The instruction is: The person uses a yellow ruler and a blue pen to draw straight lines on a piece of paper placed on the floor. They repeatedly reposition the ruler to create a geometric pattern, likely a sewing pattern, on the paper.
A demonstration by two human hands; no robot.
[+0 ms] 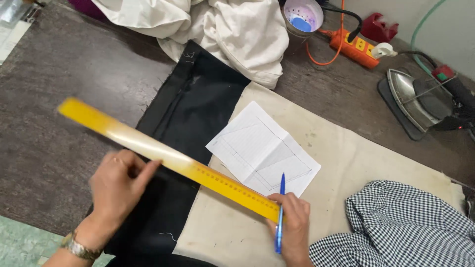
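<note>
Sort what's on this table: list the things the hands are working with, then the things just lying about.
In use:
left hand and right hand on the yellow ruler
blue pen in the right hand
folded paper sketch
black fabric

Lying about:
iron
orange power strip
white cloth
checked cloth

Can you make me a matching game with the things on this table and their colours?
Match each thing to its colour.

Things:
1. ruler
2. pen
3. power strip
4. folded paper

Colours:
A. orange
B. white
C. yellow
D. blue

Right pairs: 1-C, 2-D, 3-A, 4-B.

The left hand and the right hand hold the ruler, and the right hand holds the pen too.
</note>
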